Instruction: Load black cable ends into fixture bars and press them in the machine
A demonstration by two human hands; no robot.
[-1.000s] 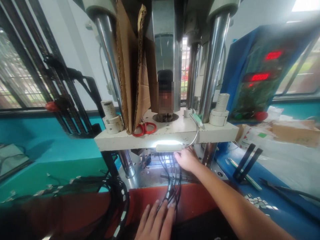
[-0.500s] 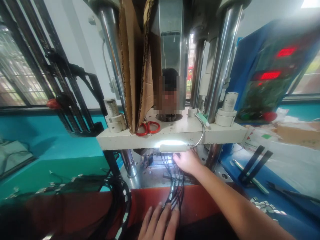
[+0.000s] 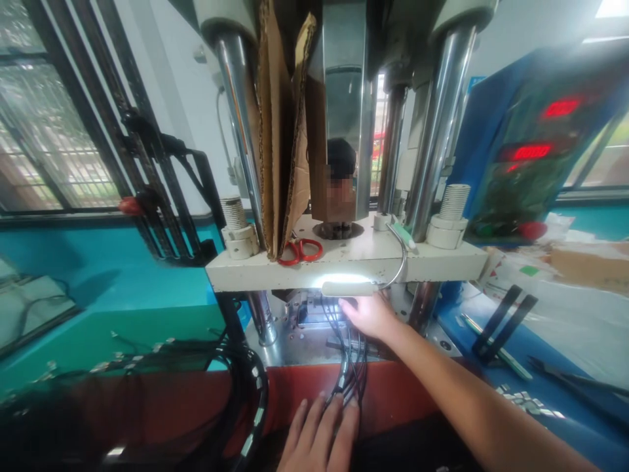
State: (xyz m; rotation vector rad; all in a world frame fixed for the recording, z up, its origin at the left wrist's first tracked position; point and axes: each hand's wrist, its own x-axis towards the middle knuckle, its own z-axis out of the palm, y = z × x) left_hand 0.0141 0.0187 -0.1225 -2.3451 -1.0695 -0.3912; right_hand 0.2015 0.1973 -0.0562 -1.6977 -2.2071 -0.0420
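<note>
Black cables (image 3: 350, 367): long axis fore-aft, running forward from left hand (image 3: 322, 432) to beside right hand (image 3: 369, 318); both grips' closure, hold indeterminable.

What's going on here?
The person's left hand rests over a bunch of thin black cables that run up beneath the white plate. The right hand reaches in under the plate beside the cables; the lit lamp partly hides it, so I can't tell what it grips. Red-handled scissors and upright cardboard sit on top of the plate.
</note>
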